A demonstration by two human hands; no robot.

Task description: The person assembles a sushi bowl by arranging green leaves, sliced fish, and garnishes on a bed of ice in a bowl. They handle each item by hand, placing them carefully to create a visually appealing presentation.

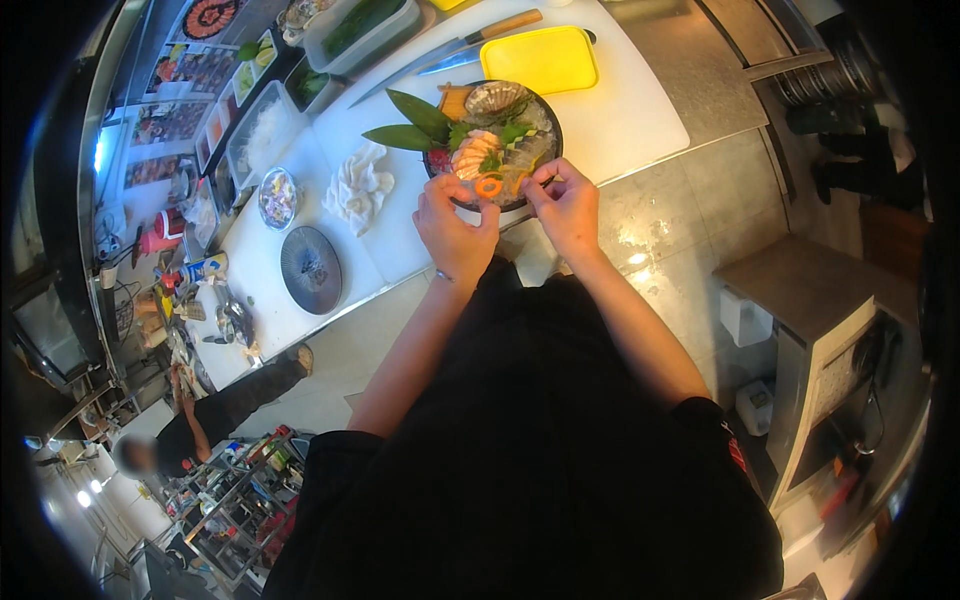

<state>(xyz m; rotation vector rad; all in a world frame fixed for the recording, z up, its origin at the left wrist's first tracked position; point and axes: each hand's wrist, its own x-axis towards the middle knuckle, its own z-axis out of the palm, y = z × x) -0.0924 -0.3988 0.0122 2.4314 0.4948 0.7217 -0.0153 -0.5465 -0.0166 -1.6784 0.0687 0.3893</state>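
Note:
A dark round bowl (pixel 556 112) near the board's front edge holds sliced orange-pink fish (pixel 472 155), a scallop shell (pixel 495 98), green garnish and long green leaves (pixel 420 116) that stick out to the left. At its near rim lies an orange ring-shaped slice (pixel 488 187). My left hand (pixel 455 228) is curled at the near-left rim, thumb and fingers closed in beside that slice; what they grip is hidden. Over the near-right rim my right hand (pixel 566 208) pinches with thumb and forefinger, close to another small orange piece (pixel 521 184); what is between the fingertips is too small to name.
A yellow tray (pixel 540 60) and knives (pixel 450 55) lie behind the bowl on the white board (pixel 640 110). Leftward are a crumpled white cloth (pixel 358 188), a dark plate (pixel 311 270), a foil-like bowl (pixel 278 198) and clear containers (pixel 265 135). A person (pixel 190 430) stands far left.

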